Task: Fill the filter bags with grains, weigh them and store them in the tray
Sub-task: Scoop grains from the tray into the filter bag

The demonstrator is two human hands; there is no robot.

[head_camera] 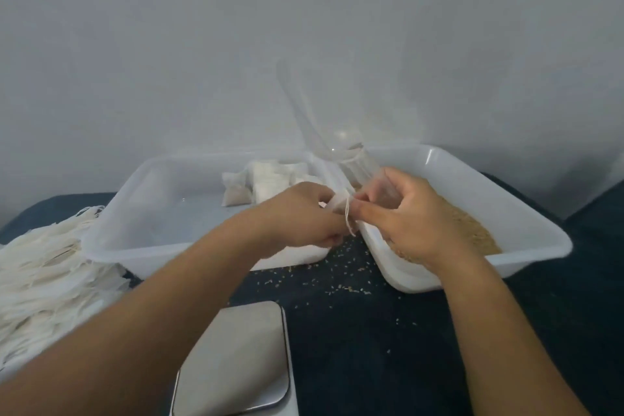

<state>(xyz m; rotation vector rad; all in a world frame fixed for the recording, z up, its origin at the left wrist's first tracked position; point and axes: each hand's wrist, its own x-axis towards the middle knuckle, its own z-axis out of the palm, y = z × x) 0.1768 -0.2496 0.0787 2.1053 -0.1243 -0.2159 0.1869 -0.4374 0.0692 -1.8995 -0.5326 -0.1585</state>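
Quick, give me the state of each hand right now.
Left hand: pinching the filter bag.
Right hand: pinching the same bag's drawstring.

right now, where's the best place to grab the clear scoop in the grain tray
Probably by the long handle of the clear scoop. It rises up and to the left from the grain tray, free above both hands, while the bowl sits low behind them. Come from above with the right hand.
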